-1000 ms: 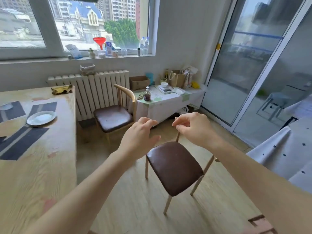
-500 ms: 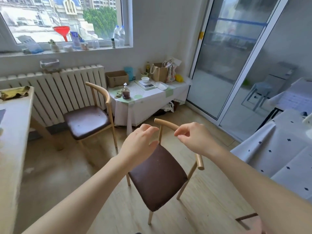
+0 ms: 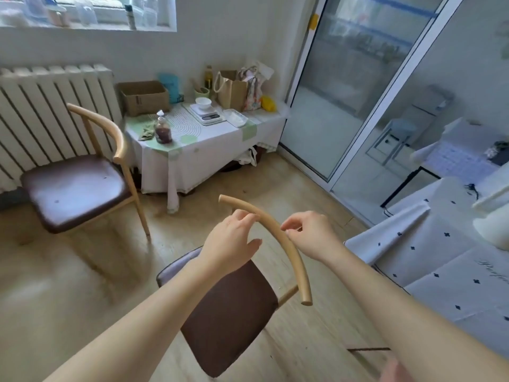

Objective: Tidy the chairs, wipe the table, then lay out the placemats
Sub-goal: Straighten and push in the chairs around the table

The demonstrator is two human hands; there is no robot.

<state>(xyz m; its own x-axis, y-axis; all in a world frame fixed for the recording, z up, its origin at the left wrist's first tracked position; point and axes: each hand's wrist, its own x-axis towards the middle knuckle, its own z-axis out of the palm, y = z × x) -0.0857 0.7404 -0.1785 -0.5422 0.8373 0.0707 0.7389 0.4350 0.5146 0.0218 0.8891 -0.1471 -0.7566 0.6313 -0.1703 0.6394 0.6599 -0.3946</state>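
Nearest the camera, both bare forearms extended forward over the near chair [image 3: 228, 312], which had a dark brown padded seat and a curved light-wood backrest rail [image 3: 278, 230]. The left hand [image 3: 230, 242] was positioned at the rail's upper section, fingers curled loosely with the fingertips [image 3: 245, 216] touching or just beside the rail; a closed grip was not established. The right hand [image 3: 309, 234] was located just right of the rail, thumb and forefinger nearly pinched together, the remaining fingers bent; whether it made contact with the rail cannot be determined. Neither hand enclosed any object.

At right, a surface covered by a white cloth [image 3: 440, 266] with small dark cross-shaped marks lay just beside the chair. Cursive lettering appeared at its right edge but was cut off and unreadable.

Further away at left, a second chair [image 3: 74, 186] of the same design stood on the wooden floor [image 3: 68, 271], in front of a white radiator [image 3: 46, 111].

Beyond it, a small side table [image 3: 203, 150] with a white and green cloth carried a jar with dark contents [image 3: 163, 129], a cardboard box [image 3: 143, 96], a kitchen scale [image 3: 209, 114] with a white bowl [image 3: 203, 102] on it, and a brown paper bag [image 3: 231, 91]. The printing on the box was too blurred to read.

A sliding glass door [image 3: 344, 86] occupied the far right.
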